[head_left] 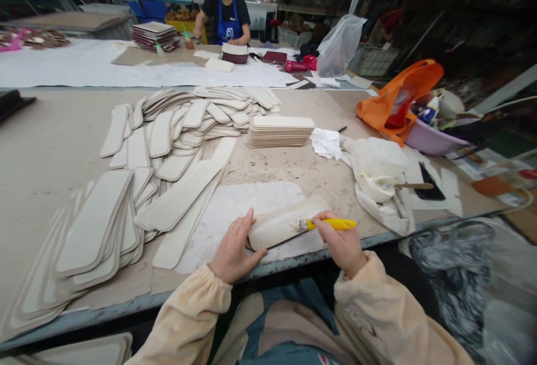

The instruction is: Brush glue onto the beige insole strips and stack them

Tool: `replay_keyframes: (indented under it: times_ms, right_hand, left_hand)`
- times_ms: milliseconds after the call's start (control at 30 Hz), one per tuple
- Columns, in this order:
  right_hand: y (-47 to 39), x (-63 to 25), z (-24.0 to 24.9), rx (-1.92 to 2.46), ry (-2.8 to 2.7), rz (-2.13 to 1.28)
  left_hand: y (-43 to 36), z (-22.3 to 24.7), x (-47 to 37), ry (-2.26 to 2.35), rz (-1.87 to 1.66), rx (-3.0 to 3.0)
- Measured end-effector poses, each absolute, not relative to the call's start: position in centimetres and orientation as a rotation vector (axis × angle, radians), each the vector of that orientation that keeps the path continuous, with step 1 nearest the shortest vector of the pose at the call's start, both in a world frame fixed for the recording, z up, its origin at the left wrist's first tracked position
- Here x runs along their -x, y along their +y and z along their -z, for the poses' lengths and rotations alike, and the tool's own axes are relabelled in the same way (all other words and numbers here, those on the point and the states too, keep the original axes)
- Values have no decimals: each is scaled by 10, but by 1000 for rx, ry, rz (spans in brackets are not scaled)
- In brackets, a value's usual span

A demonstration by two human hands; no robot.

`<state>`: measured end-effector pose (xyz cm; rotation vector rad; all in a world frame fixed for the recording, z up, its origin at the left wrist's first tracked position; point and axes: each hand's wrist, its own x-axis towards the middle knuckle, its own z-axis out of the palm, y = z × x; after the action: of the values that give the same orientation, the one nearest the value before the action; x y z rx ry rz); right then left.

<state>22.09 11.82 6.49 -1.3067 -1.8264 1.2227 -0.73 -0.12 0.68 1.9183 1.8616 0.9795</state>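
Observation:
A flat pale panel with rounded corners lies on a white sheet at the table's front edge. My left hand rests at the panel's left end, thumb and fingers apart around its corner. In my right hand is a yellow-handled brush, its bristles touching the panel's top. Many similar pale pieces lie in overlapping fans to the left. Behind the panel stands a neat stack of pale pieces.
To the right are a plastic-lined tub with a stick, a black phone, crumpled paper, and an orange bag by a purple basin. A person in a blue apron works across the table.

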Motion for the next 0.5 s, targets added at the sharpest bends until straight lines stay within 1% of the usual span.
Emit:
replay_keyframes:
  times_ms: [67,200,267,333,500]
  right_hand:
    - [115,-221,-71,1292,-1780,-1256]
    - [93,-195,-67,1097,-1731,-1582]
    - [86,-182,-61,1043,-1778,-1647]
    - [88,-178,-57,1046,-1832,-1625]
    - [105,-198,-64,1135,-1893,-1411]
  left_hand:
    - [-1,-6,7,1859,-978,-1919]
    - [-1,-7,7,1879,-974,-1923]
    - [-1,-7,7,1881,-971,-1932]
    - [-1,-7,7,1880,-970,-1936]
    - [-1,-6,7,1873,-969,-1940]
